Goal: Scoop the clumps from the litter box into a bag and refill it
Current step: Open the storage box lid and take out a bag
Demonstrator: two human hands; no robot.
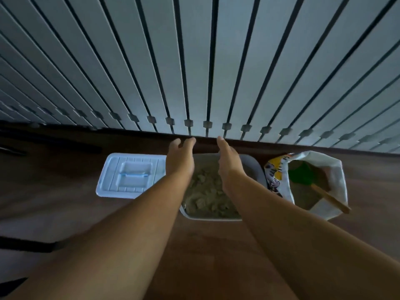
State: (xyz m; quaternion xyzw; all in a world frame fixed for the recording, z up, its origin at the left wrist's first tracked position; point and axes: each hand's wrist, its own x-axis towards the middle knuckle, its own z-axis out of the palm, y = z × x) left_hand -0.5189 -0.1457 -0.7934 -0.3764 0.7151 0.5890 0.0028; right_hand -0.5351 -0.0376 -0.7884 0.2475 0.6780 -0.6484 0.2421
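Observation:
A grey litter box [255, 167] sits on the wooden floor and holds lumpy beige litter [205, 195]. Both my arms stretch over it. My left hand [180, 159] hovers above the box's far left side with its fingers spread and nothing in it. My right hand [228, 158] hangs over the far middle, fingers straight, also holding nothing. To the right stands an open white litter bag [337, 176] with printed sides. A green scoop [302, 174] with a wooden handle [331, 199] lies inside the bag on the litter.
A white plastic lid [129, 176] lies flat on the floor left of the box. Grey vertical blinds [194, 72] hang right behind the box. Dark objects lie at the left edge of the floor.

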